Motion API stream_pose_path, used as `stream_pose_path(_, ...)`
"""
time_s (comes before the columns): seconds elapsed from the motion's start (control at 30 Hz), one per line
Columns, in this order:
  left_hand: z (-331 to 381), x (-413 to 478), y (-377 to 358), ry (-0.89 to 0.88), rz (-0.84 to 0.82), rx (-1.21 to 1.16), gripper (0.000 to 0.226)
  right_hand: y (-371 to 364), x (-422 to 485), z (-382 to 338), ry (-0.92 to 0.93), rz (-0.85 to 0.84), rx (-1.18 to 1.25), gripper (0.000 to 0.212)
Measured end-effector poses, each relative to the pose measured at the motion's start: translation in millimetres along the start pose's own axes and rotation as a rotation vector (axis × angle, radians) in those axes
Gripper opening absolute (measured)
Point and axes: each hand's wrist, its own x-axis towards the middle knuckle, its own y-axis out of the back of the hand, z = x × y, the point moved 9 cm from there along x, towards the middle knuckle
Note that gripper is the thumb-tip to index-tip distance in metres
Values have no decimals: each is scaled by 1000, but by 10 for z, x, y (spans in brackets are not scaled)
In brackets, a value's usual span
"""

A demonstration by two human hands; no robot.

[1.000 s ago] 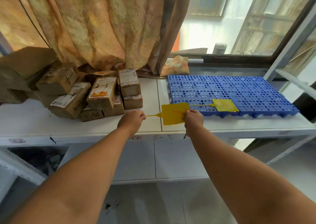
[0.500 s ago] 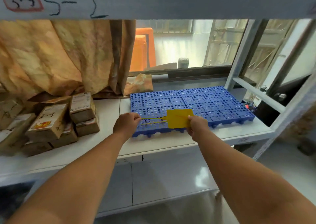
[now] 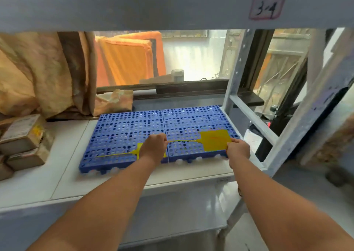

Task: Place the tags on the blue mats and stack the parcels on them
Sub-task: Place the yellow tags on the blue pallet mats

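Two blue perforated mats lie side by side on the white shelf, the left mat (image 3: 122, 130) and the right mat (image 3: 195, 118). I hold a yellow tag (image 3: 214, 139) flat over the right mat's front. My right hand (image 3: 238, 150) pinches its square end. My left hand (image 3: 153, 148) grips its thin tail. A second yellow tag (image 3: 116, 154) lies on the left mat's front, its square end mostly hidden under my left hand. Brown cardboard parcels (image 3: 23, 135) are piled at the shelf's left end.
A grey upright post with a diagonal brace (image 3: 236, 90) stands right behind the right mat. The upper shelf beam (image 3: 172, 5), labelled 3-4, runs overhead. A curtain (image 3: 38, 74) hangs behind the parcels. A window sill (image 3: 172, 90) runs along the back.
Both hands have carried the held tag to the right, from the left mat's front edge to over the right mat. The second tag now shows under my left hand.
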Motion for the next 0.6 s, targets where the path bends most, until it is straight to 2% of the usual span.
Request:
stream_pose_path(0.2, 163, 165, -317, 85, -79, -38, 26, 178, 306, 20, 44, 0, -98, 30)
stream_pose_path(0.4, 262, 213, -638, 81, -158, -1, 29, 248, 467, 78, 91, -6, -215, 32)
stream_pose_path(0.6, 339, 332, -781, 92, -155, -8, 28, 261, 546, 27, 192, -40, -392, 42)
